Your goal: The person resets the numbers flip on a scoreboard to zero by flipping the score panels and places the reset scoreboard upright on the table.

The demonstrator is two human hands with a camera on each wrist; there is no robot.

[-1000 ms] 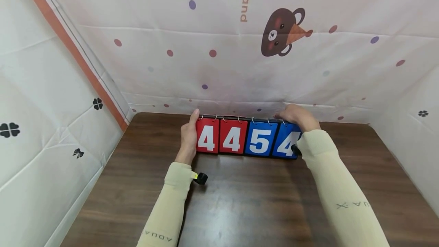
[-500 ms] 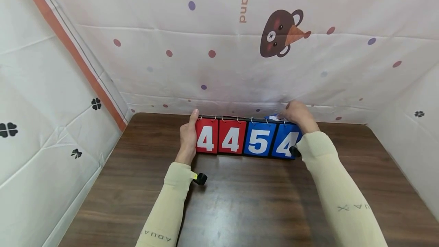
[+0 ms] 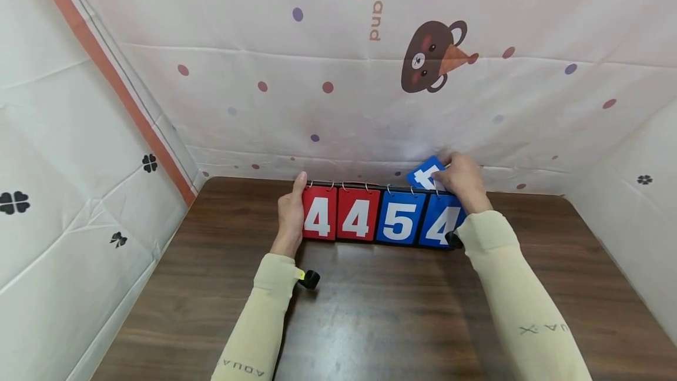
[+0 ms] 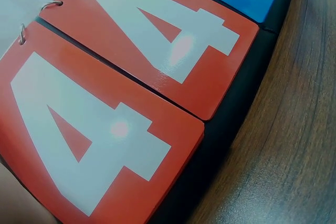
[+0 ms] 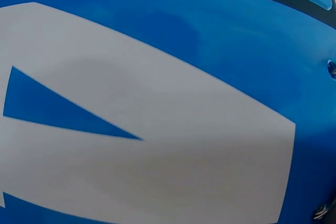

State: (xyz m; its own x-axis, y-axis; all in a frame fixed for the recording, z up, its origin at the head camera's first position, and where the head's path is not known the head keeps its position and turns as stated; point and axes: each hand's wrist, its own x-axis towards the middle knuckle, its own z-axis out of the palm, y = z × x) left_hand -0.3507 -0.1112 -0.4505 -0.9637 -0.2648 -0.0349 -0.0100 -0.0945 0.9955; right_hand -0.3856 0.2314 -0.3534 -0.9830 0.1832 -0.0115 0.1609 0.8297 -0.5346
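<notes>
A flip scoreboard point(image 3: 357, 214) stands at the back of the table, its ringed cards reading 4 and 4 on red, then 5 and 4 on blue. My left hand point(image 3: 288, 216) grips its left end, thumb up along the edge. Behind the top right edge, my right hand point(image 3: 463, 181) pinches a raised blue number card point(image 3: 426, 172). That card tilts, and fingers cover part of its white figure. Close up in the left wrist view are the red 4 card point(image 4: 58, 129) and its neighbour. The front blue 4 card point(image 5: 236, 40) fills the right wrist view.
The brown wooden table point(image 3: 338, 310) meets a printed white cloth wall point(image 3: 254, 122) just behind the scoreboard. More white cloth hangs at the left and right. A small black wrist camera point(image 3: 309, 279) sits at the left cuff.
From behind the scoreboard's top edge, a blue number card has come up in my right hand and now stands higher and tilted. My left hand keeps its place on the left end.
</notes>
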